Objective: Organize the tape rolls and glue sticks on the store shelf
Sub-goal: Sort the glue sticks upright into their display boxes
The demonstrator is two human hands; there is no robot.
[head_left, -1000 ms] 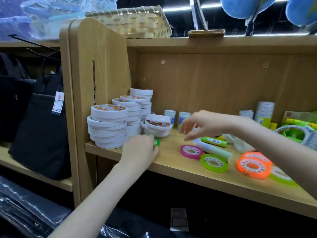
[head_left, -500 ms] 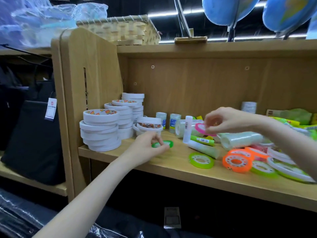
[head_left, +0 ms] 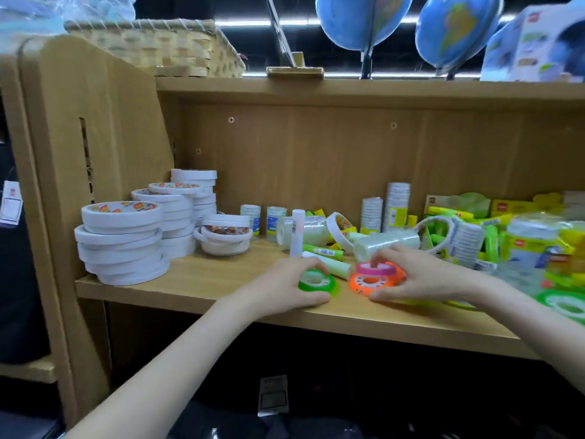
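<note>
On the wooden shelf point(head_left: 202, 280), my left hand point(head_left: 285, 286) grips a green tape roll point(head_left: 316, 282) that rests on the board near the front edge. Just to its right, my right hand point(head_left: 421, 277) pinches a pink tape roll point(head_left: 376, 269) lying on top of an orange roll point(head_left: 370, 283). A white glue stick point(head_left: 297, 232) stands upright behind my hands, and a pale green one point(head_left: 332, 266) lies flat between them. White tape rolls point(head_left: 122, 242) stand in stacks at the shelf's left end.
Clear tape packs point(head_left: 386, 242), small roll stacks point(head_left: 397, 204) and yellow-green packages point(head_left: 535, 245) crowd the shelf's right side. A green roll point(head_left: 566, 305) lies at the far right. A woven basket point(head_left: 164, 45) and globes point(head_left: 361, 20) sit on top.
My left hand carried the green roll rightward along the shelf front. My right hand came down with the pink roll onto the orange roll. The camera shifted right and closer.
</note>
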